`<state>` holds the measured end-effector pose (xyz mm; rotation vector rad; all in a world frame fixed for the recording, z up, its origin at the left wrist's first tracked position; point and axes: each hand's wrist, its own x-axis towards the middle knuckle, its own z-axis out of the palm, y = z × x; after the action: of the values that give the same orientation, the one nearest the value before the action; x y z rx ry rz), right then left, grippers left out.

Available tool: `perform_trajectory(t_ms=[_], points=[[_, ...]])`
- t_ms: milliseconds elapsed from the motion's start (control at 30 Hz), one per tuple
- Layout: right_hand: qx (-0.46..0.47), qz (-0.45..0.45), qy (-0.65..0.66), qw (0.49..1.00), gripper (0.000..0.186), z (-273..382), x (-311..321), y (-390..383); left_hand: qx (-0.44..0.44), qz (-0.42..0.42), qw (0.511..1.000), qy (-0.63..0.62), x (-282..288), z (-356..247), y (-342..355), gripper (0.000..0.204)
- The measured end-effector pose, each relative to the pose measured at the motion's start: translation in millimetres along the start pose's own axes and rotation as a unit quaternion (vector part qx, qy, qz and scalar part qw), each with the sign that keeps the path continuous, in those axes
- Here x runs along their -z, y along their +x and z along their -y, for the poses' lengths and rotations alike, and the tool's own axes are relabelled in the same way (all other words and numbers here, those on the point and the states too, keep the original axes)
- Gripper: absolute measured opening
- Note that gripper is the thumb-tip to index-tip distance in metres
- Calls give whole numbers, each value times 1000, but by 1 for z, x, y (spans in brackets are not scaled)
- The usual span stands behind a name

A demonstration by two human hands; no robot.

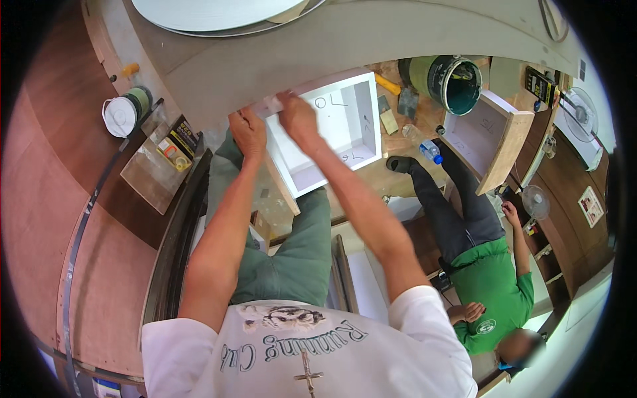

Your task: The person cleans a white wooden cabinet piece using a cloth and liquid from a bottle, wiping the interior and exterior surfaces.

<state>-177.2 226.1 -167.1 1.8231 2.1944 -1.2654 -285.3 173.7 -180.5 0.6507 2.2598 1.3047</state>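
Note:
A white-lined drawer box (332, 136) lies tilted across my lap, its open side up and dark handwritten marks on its inner faces. My left hand (249, 136) is closed at the box's left corner, fingers curled on the edge. Just right of it, my right hand (298, 119) is closed over the same end panel, slightly smeared by motion. A small pale piece (271, 105) shows between the two hands; I cannot tell what it is. The fingertips of both hands are partly hidden. The box's bare wooden front edge (282, 179) faces my legs.
An open dark-green paint bucket (462, 86), a second drawer box (483, 129), a plastic bottle (428, 147) and a yellow-handled scraper (390, 85) sit to the right. A person in a green shirt (492, 292) sits at right. A lidded can (121, 116) stands left; a curved panel (371, 30) overhangs ahead.

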Motion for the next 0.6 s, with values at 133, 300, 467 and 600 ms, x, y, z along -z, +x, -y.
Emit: perform_trajectory(t_ms=[133,300,467,600], points=[[-16,-60,-85,994,35,-56,61,28,45,54,994,89,5,4,-4,32],[110,-59,-107,986,26,-26,-13,19,77,57,994,52,0,1,-3,43],[69,76,-127,987,26,-16,16,29,71,74,993,54,2,-2,-1,44],[53,-42,-93,993,30,-51,57,26,60,72,992,90,5,4,-3,45]])
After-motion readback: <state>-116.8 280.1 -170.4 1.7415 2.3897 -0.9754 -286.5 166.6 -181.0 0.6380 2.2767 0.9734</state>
